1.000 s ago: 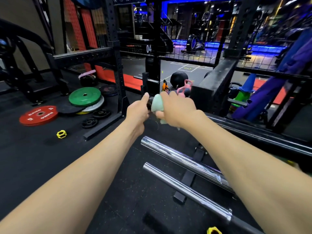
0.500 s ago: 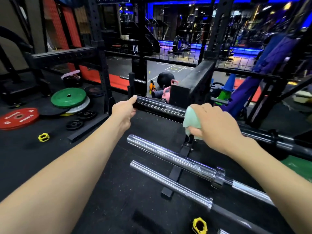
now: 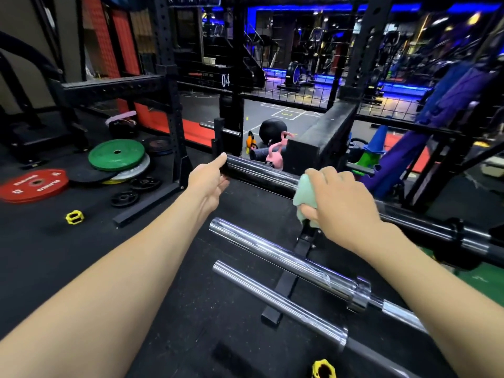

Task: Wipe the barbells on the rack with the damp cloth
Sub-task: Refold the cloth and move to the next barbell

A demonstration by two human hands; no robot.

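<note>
Three barbells lie side by side on a low black rack [image 3: 283, 287]. The far one is a black barbell [image 3: 261, 174]. My left hand [image 3: 210, 178] holds its sleeve end, fingers curled round it. My right hand [image 3: 335, 199] grips a pale green cloth [image 3: 305, 195] wrapped over the same bar, partway along the sleeve. Nearer to me lie a chrome barbell [image 3: 275, 255] and a second chrome barbell [image 3: 272, 291], both untouched.
Weight plates lie on the floor at left: a red plate [image 3: 34, 184], a green plate [image 3: 116, 154] on a stack, small black plates [image 3: 124, 198]. Yellow collars [image 3: 74, 217] [image 3: 323, 369] lie loose. Black rack posts [image 3: 169, 77] and purple mats [image 3: 436, 126] stand behind.
My right hand has slid the cloth rightward along the black bar, away from the left hand. The left hand still holds the sleeve end.
</note>
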